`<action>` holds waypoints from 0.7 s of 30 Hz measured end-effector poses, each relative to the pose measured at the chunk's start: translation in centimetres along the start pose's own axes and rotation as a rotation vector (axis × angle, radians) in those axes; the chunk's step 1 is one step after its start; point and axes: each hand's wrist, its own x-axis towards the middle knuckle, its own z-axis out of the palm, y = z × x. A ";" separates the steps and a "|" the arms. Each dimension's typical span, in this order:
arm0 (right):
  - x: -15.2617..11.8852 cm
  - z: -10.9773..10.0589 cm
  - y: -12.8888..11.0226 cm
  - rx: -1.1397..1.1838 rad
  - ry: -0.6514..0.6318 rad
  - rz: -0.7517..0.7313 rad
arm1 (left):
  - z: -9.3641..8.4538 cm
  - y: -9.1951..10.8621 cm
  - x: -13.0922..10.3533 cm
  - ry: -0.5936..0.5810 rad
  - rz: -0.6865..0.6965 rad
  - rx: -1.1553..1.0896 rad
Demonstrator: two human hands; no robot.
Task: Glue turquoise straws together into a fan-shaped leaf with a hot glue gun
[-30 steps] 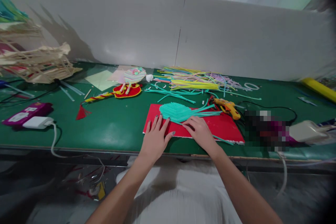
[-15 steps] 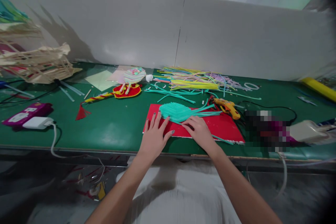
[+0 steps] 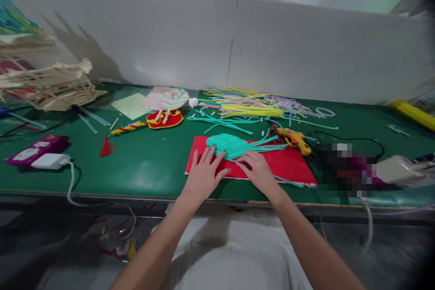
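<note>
A teal leaf-like shape made of pipe cleaners [image 3: 228,144] lies on a red board [image 3: 285,165], its loose ends fanning out to the right. My left hand [image 3: 205,174] rests flat with fingers spread, the fingertips on the shape's lower left edge. Beside it, my right hand [image 3: 257,171] has its thumb and fingers pinched together at the lower edge, on a teal pipe cleaner strand. Most of that strand is hidden under the hand. Another teal pipe cleaner [image 3: 288,181] sticks out from below my right wrist along the board's front edge.
A yellow glue gun [image 3: 295,139] lies right of the board. Behind are loose teal pipe cleaners [image 3: 224,123] and a multicoloured pile [image 3: 251,106]. To the left are a tasselled red-and-yellow ornament [image 3: 136,126], a purple box [image 3: 39,149] with a white plug, and a wooden-stick model [image 3: 50,84].
My left hand has slid slightly right and toward me along the lower left edge of the teal shape. My right hand stays almost where it was.
</note>
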 end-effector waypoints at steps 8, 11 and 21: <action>-0.2 0.1 0.0 -0.017 0.021 -0.013 | 0.5 -0.7 -0.8 0.012 -0.051 0.005; -0.2 0.0 -0.2 -0.029 0.020 -0.015 | 0.5 -0.6 -0.8 0.013 -0.042 -0.001; -0.2 0.0 -0.1 -0.027 0.005 -0.016 | 1.1 -1.8 0.0 0.080 -0.200 -0.316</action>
